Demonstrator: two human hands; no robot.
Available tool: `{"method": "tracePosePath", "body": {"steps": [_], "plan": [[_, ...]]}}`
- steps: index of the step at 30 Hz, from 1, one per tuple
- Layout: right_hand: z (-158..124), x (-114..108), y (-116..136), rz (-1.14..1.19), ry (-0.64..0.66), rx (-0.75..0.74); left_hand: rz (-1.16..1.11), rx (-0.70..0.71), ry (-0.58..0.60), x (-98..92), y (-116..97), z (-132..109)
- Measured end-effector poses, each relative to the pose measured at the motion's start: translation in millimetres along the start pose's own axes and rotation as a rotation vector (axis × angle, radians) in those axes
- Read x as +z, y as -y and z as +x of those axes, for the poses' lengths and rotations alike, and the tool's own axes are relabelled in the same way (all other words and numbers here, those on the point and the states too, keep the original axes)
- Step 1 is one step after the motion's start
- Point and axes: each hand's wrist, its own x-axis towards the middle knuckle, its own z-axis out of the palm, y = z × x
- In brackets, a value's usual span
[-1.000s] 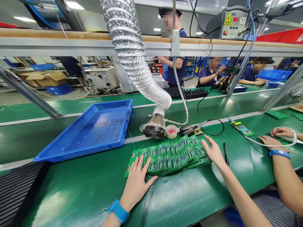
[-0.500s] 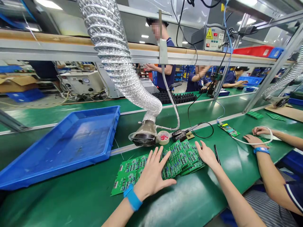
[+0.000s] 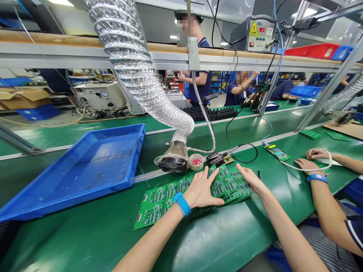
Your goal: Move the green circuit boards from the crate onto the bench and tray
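Both hands are flat and open on the fanned circuit boards (image 3: 227,185) near the desk's front edge: left hand (image 3: 202,190) fingers spread, right hand (image 3: 251,179) palm down.

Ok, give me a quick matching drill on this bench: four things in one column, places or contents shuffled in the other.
1 left hand
2 right hand
3 blue tray
4 small cup

A holds red bits
B flat on the middle of the circuit boards
C right end of the boards
D left of the fume nozzle

Pairs: 1-B, 2-C, 3-D, 4-A
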Motion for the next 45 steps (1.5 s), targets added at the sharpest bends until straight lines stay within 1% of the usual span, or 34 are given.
{"method": "tracePosePath", "body": {"steps": [2,4,7,9,11,12,15,18,22,25,28,32,34,37,39,41,43,45], "plan": [[-4,-2,0,0.051,0.064,-0.002,0.015,-0.002,-0.041,4.1,-2,1],[-6,-3,-2,0.050,0.099,0.017,0.017,-0.005,-0.091,8.0,-5,2],[-1,-3,-11,-0.075,0.078,0.054,-0.035,0.019,-0.137,9.0,-8,-2],[7,-3,-18,-0.153,0.057,0.043,-0.070,0.062,-0.174,4.3,-6,-10],[15,-2,-22,-0.132,0.102,0.056,-0.097,0.092,-0.198,-3.6,-1,-23],[17,-2,-22,-0.127,0.124,0.068,-0.109,0.091,-0.191,-7.8,3,-32],[15,-4,-17,-0.191,0.131,0.057,-0.140,0.024,-0.107,-15.1,21,-62],[11,-5,-10,-0.250,0.113,0.009,-0.122,-0.027,-0.057,-11.1,49,-87],[11,-6,-8,-0.275,0.124,0.005,-0.092,-0.083,-0.048,0.5,91,-106],[12,-6,-8,-0.315,0.140,-0.027,-0.071,-0.111,-0.028,8.4,112,-113],[12,-4,-4,-0.332,0.149,-0.052,-0.033,-0.098,-0.043,17.9,119,-120],[10,-1,3,-0.319,0.170,-0.048,-0.024,-0.106,-0.083,26.8,112,-132],[10,-2,5,-0.303,0.177,-0.041,-0.058,-0.125,-0.068,24.1,108,-140],[12,-5,2,-0.258,0.208,-0.017,-0.154,-0.130,-0.051,9.1,113,-153],[16,-8,-3,-0.218,0.231,0.002,-0.200,-0.123,-0.020,-3.7,125,-161],[21,-10,-9,-0.203,0.229,0.017,-0.190,-0.134,0.049,-13.3,143,-169],[25,-11,-13,-0.220,0.208,0.029,-0.142,-0.169,0.125,-16.7,161,-175],[27,-9,-14,-0.240,0.188,0.035,-0.099,-0.203,0.145,-14.5,174,-180]]}}
